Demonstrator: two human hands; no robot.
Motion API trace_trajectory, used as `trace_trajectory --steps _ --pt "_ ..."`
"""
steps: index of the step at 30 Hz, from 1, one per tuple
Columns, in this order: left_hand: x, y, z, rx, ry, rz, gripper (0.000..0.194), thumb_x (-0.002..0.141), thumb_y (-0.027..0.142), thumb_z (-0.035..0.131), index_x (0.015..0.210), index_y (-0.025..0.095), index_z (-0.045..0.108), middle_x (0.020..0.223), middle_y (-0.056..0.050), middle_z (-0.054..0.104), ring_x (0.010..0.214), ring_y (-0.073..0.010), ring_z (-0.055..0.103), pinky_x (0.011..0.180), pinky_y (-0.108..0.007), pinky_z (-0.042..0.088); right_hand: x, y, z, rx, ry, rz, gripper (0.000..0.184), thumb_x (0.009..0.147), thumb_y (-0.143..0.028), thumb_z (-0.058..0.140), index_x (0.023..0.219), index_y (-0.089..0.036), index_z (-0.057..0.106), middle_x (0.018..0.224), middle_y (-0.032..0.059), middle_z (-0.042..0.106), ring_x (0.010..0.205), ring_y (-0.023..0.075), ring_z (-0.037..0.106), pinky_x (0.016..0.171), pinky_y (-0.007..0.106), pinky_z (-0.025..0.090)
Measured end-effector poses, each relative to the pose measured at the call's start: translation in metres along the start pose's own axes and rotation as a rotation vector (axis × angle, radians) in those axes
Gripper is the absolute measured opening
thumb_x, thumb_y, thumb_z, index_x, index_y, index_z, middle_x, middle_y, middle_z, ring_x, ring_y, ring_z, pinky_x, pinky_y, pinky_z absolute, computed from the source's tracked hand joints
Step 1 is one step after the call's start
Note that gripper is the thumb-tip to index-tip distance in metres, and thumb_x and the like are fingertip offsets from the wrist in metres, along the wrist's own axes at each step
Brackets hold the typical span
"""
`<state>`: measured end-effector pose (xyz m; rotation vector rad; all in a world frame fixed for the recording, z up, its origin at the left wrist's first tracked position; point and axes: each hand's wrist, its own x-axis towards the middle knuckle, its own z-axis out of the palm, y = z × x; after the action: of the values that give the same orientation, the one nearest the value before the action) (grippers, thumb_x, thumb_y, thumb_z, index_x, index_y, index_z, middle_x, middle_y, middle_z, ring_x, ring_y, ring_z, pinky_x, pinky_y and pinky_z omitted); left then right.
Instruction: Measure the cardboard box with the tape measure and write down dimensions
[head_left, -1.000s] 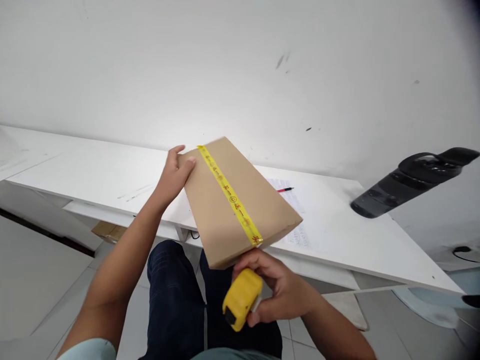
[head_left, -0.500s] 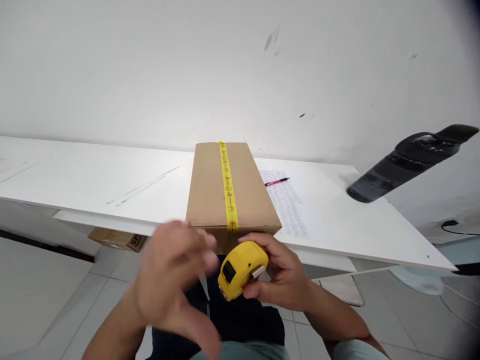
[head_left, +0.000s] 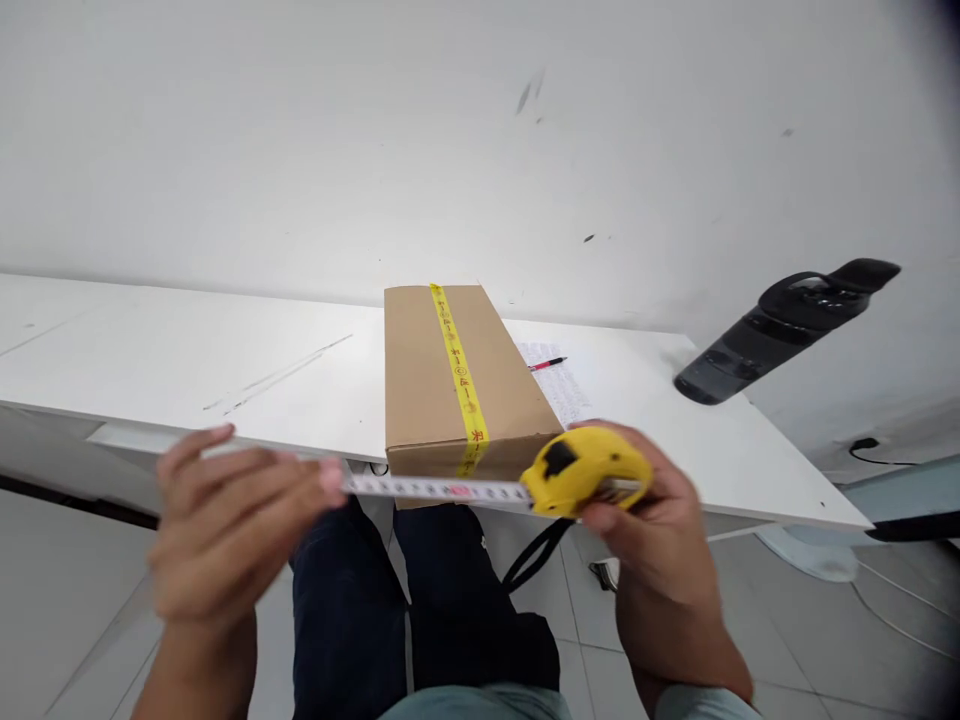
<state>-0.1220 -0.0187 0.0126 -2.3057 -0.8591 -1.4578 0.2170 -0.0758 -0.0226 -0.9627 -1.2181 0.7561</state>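
A yellow tape measure [head_left: 589, 468] sits in my right hand [head_left: 664, 510], whose fingers wrap round its case. Its white blade [head_left: 435, 488] is pulled out to the left, level across the near side of the cardboard box. My left hand [head_left: 232, 510], a little blurred, pinches the free end of the blade between thumb and fingers. The brown cardboard box [head_left: 427, 390] rests on the white desk [head_left: 300, 370] at its front edge, a strip of yellow printed tape [head_left: 459, 370] running along its top. A black wrist strap [head_left: 536, 555] hangs below the tape measure.
Right of the box lie a printed sheet [head_left: 574, 395] and a red and black pen [head_left: 547, 364]. A dark water bottle [head_left: 750, 345] stands farther right. The white wall [head_left: 450, 140] rises behind the desk. A plug with a cable [head_left: 866, 445] is at the far right.
The box, earlier held tilted by my left hand, now rests on the desk. My left hand has drawn the blade out leftward, while my right hand has moved right with the tape measure.
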Motion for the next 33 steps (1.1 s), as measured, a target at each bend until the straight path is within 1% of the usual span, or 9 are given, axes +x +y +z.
trace_trajectory --steps 3,6,10,13,16,20,23,30,33 --pt "0.003 -0.044 0.016 0.036 0.151 0.042 0.020 0.086 0.020 0.078 0.101 0.032 0.075 0.094 0.009 0.079 0.079 -0.0166 0.072 0.097 -0.050 0.056 0.020 0.004 -0.026 -0.104 0.262 -0.219 0.064 0.073 -0.039 0.091 0.131 -0.033 0.064 0.107 0.0073 0.071 0.086 0.0233 0.071 0.068 0.033 0.062" --pt "0.004 -0.061 0.041 -0.073 0.133 -0.099 0.011 0.089 0.024 0.075 0.099 0.029 0.075 0.095 0.003 0.079 0.088 -0.0187 0.073 0.088 -0.042 0.058 0.048 0.017 -0.036 -0.162 0.286 -0.295 0.059 0.075 -0.038 0.089 0.130 -0.033 0.065 0.118 0.0065 0.068 0.104 0.0250 0.069 0.083 0.037 0.062" --pt "0.003 -0.042 0.061 -0.238 0.017 -0.127 0.016 0.099 0.032 0.062 0.110 0.030 0.074 0.106 -0.003 0.077 0.102 -0.0215 0.071 0.090 -0.041 0.057 0.071 0.032 -0.032 -0.147 0.132 -0.168 0.063 0.079 -0.044 0.085 0.137 -0.033 0.062 0.127 0.0065 0.067 0.115 0.0264 0.066 0.097 0.043 0.058" --pt "0.007 -0.021 0.066 -0.217 -0.097 -0.021 0.043 0.105 0.054 0.040 0.123 0.029 0.070 0.115 -0.007 0.075 0.116 -0.0269 0.066 0.102 -0.048 0.052 0.072 0.034 -0.028 -0.115 0.115 -0.139 0.067 0.079 -0.046 0.085 0.140 -0.034 0.061 0.128 0.0063 0.067 0.118 0.0263 0.064 0.100 0.044 0.057" --pt "0.010 -0.007 0.070 -0.086 -0.129 0.068 0.063 0.095 0.072 0.045 0.137 0.028 0.060 0.123 -0.011 0.071 0.122 -0.0326 0.064 0.109 -0.054 0.048 0.071 0.034 -0.028 -0.100 0.125 -0.121 0.069 0.079 -0.045 0.086 0.141 -0.032 0.060 0.130 0.0069 0.067 0.118 0.0258 0.063 0.101 0.044 0.056" --pt "0.010 0.004 0.073 -0.005 -0.099 0.074 0.056 0.090 0.054 0.069 0.138 0.029 0.055 0.122 -0.010 0.070 0.121 -0.0320 0.064 0.109 -0.054 0.048 0.071 0.035 -0.032 -0.087 0.119 -0.121 0.067 0.079 -0.041 0.086 0.141 -0.033 0.060 0.126 0.0057 0.068 0.116 0.0246 0.064 0.100 0.042 0.056" --pt "0.008 0.006 0.074 0.001 -0.076 0.066 0.051 0.086 0.038 0.077 0.133 0.031 0.058 0.120 -0.007 0.072 0.117 -0.0299 0.066 0.108 -0.052 0.048 0.074 0.036 -0.032 -0.135 0.105 -0.132 0.068 0.082 -0.045 0.082 0.144 -0.032 0.058 0.124 0.0060 0.068 0.115 0.0250 0.065 0.098 0.042 0.057" --pt "0.012 -0.048 0.076 0.193 0.137 -0.008 0.027 0.090 0.023 0.074 0.114 0.031 0.068 0.104 0.002 0.078 0.100 -0.0228 0.072 0.108 -0.051 0.048 0.060 0.025 -0.003 -0.127 0.191 -0.130 0.076 0.078 -0.050 0.084 0.146 -0.031 0.053 0.125 0.0093 0.065 0.111 0.0263 0.065 0.097 0.042 0.059" --pt "0.002 -0.039 0.057 0.185 0.191 0.080 0.033 0.083 0.016 0.079 0.111 0.031 0.069 0.101 0.004 0.077 0.089 -0.0191 0.071 0.108 -0.049 0.051 0.030 0.021 0.003 -0.112 0.170 -0.034 0.083 0.077 -0.051 0.085 0.149 -0.032 0.049 0.115 0.0099 0.068 0.098 0.0263 0.068 0.088 0.042 0.060"
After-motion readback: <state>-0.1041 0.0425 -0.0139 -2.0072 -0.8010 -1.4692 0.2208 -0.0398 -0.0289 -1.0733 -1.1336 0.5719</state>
